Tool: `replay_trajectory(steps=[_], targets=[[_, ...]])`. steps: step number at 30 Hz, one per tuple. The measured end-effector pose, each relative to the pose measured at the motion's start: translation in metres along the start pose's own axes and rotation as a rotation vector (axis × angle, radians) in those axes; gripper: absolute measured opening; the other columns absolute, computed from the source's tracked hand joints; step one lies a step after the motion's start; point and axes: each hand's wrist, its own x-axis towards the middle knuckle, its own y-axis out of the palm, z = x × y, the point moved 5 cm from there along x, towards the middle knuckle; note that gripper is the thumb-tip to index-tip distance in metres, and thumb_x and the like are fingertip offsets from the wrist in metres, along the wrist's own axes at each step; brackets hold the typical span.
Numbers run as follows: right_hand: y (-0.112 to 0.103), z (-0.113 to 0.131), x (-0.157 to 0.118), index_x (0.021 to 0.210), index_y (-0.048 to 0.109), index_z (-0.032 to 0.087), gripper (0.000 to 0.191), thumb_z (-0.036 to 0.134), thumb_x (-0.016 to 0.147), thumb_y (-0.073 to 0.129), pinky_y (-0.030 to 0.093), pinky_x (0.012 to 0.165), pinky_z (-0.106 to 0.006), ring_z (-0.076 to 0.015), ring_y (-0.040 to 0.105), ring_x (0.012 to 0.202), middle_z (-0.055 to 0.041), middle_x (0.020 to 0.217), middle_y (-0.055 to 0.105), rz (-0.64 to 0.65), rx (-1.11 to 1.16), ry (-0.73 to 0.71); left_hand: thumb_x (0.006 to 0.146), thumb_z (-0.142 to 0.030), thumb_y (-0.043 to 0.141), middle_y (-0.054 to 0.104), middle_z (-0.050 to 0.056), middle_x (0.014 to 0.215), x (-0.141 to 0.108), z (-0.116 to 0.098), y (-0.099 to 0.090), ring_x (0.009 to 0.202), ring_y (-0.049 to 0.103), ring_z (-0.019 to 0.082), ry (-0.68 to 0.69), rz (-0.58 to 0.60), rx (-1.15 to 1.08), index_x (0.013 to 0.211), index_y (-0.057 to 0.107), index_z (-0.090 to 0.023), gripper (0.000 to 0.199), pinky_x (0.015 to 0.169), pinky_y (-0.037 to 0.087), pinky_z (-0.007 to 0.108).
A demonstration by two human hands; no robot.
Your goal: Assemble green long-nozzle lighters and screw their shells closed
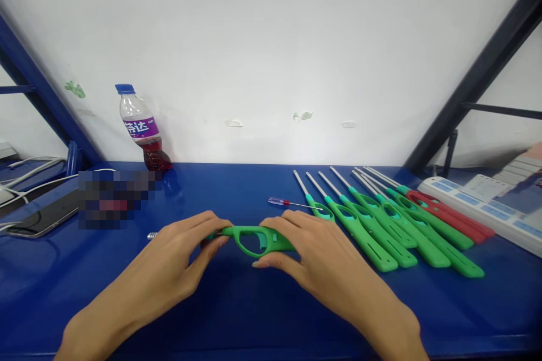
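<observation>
A green long-necked lighter [239,240] lies crosswise between my two hands, just above the blue table. My left hand [186,248] is closed on its neck end, and the metal tip shows past my fingers on the left. With thumb and fingers, my right hand [305,245] grips the green handle, whose far end is hidden under the palm. The teal trigger shows inside the oval opening. Behind my right hand lies a small screwdriver [278,201] with a clear purple and red handle.
Several green lighters [372,237] and some red ones [461,220] lie in a slanted row at the right. Beyond them is a white power strip [483,203]. A drink bottle [141,127] stands by the wall; a phone [46,211] with cables lies at the left.
</observation>
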Motion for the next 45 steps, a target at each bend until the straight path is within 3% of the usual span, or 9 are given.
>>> replay_trajectory(steps=[5, 9, 13, 20, 25, 32, 39, 43, 45], targets=[[0.012, 0.007, 0.004, 0.129, 0.063, 0.026, 0.036, 0.05, 0.104, 0.064, 0.059, 0.087, -0.049, -0.0303, 0.072, 0.106, -0.0048, 0.117, 0.07, 0.007, -0.06, 0.006, 0.111, -0.04, 0.047, 0.077, 0.002, 0.102, 0.003, 0.01, 0.0, 0.09, 0.074, 0.022, 0.039, -0.046, 0.048, 0.112, 0.073, -0.027, 0.029, 0.081, 0.054, 0.03], [0.019, 0.013, 0.007, 0.126, 0.064, 0.023, 0.046, 0.06, 0.1, 0.064, 0.06, 0.08, -0.048, -0.0316, 0.073, 0.1, -0.0073, 0.113, 0.071, -0.064, -0.115, 0.006, 0.111, -0.04, 0.048, 0.079, 0.003, 0.112, 0.002, 0.014, 0.0, 0.1, 0.075, 0.024, 0.044, -0.081, 0.089, 0.119, 0.071, -0.027, 0.028, 0.09, 0.056, 0.032], [0.019, 0.015, 0.01, 0.123, 0.066, 0.022, 0.039, 0.055, 0.103, 0.062, 0.059, 0.082, -0.048, -0.0324, 0.071, 0.103, -0.0079, 0.11, 0.072, -0.122, -0.152, 0.004, 0.11, -0.043, 0.048, 0.079, 0.004, 0.121, 0.002, 0.017, 0.005, 0.108, 0.075, 0.026, 0.039, -0.098, 0.117, 0.127, 0.068, -0.027, 0.031, 0.093, 0.057, 0.035], [0.011, 0.014, 0.008, 0.123, 0.069, 0.022, 0.035, 0.049, 0.106, 0.054, 0.055, 0.086, -0.049, -0.0331, 0.068, 0.106, -0.0078, 0.106, 0.074, -0.15, -0.138, 0.005, 0.11, -0.047, 0.053, 0.08, 0.0, 0.115, 0.003, 0.018, 0.007, 0.099, 0.076, 0.022, -0.008, -0.051, -0.002, 0.125, 0.068, -0.031, 0.028, 0.087, 0.055, 0.03], [0.002, 0.015, 0.004, 0.127, 0.067, 0.022, 0.039, 0.051, 0.107, 0.051, 0.053, 0.088, -0.046, -0.0309, 0.07, 0.105, -0.0088, 0.109, 0.076, -0.226, -0.105, -0.002, 0.109, -0.041, 0.057, 0.078, -0.004, 0.092, 0.001, 0.009, 0.002, 0.076, 0.071, 0.018, -0.005, -0.049, -0.063, 0.103, 0.07, -0.028, 0.019, 0.07, 0.051, 0.027], [-0.001, 0.013, 0.008, 0.135, 0.064, 0.017, 0.046, 0.053, 0.11, 0.048, 0.052, 0.084, -0.045, -0.0289, 0.069, 0.098, -0.011, 0.108, 0.075, -0.284, -0.122, -0.012, 0.107, -0.033, 0.059, 0.079, -0.003, 0.097, 0.0, 0.002, -0.003, 0.081, 0.074, 0.019, 0.029, -0.146, -0.056, 0.11, 0.071, -0.028, 0.013, 0.075, 0.054, 0.029], [-0.023, 0.008, -0.001, 0.145, 0.056, 0.025, 0.042, 0.048, 0.109, 0.053, 0.053, 0.081, -0.04, -0.0238, 0.066, 0.095, -0.0082, 0.115, 0.068, -0.507, -0.007, 0.045, 0.105, -0.034, 0.06, 0.078, -0.001, 0.091, -0.005, 0.007, -0.009, 0.075, 0.07, 0.021, 0.041, -0.296, 0.097, 0.111, 0.071, -0.028, 0.014, 0.07, 0.051, 0.033], [-0.026, 0.01, -0.009, 0.14, 0.061, 0.032, 0.038, 0.051, 0.107, 0.057, 0.058, 0.079, -0.038, -0.023, 0.069, 0.096, -0.0087, 0.124, 0.063, -0.301, 0.072, 0.067, 0.105, -0.035, 0.06, 0.076, -0.003, 0.085, -0.006, 0.009, -0.016, 0.063, 0.064, 0.019, 0.0, -0.41, 0.195, 0.111, 0.07, -0.028, 0.014, 0.064, 0.046, 0.032], [-0.021, 0.013, -0.013, 0.142, 0.061, 0.034, 0.038, 0.048, 0.107, 0.058, 0.059, 0.087, -0.042, -0.0241, 0.068, 0.103, -0.0076, 0.128, 0.062, -0.161, 0.065, 0.034, 0.105, -0.035, 0.059, 0.076, -0.003, 0.085, -0.006, 0.009, -0.018, 0.059, 0.062, 0.018, -0.025, -0.441, 0.236, 0.11, 0.071, -0.027, 0.015, 0.064, 0.046, 0.032]])
